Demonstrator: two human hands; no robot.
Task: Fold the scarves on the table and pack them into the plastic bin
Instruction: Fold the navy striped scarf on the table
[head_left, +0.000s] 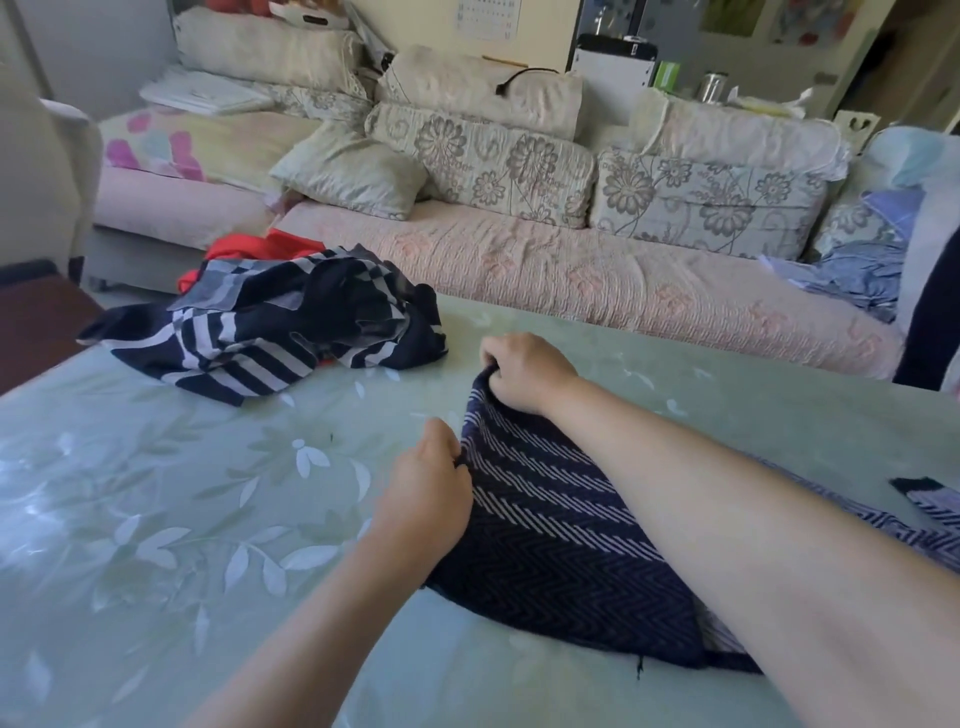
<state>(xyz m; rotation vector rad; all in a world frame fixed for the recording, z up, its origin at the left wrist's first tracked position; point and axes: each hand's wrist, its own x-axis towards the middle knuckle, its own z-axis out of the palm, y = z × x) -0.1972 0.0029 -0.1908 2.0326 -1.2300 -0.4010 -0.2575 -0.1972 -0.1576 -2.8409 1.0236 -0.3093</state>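
A navy scarf with a white herringbone pattern (550, 525) lies on the table in front of me, running off to the right under my right forearm. My right hand (524, 371) pinches its far corner. My left hand (431, 488) grips its near left edge. At the table's far left a crumpled navy-and-white striped scarf (270, 332) lies in a heap, with a red cloth (244, 249) showing behind it. No plastic bin is in view.
The table (156, 519) has a pale green cover with white leaf prints. Behind it stands a sofa (571, 270) with floral cushions and blue clothes (857, 260) at its right end. A dark wooden surface (36, 322) sits at the left.
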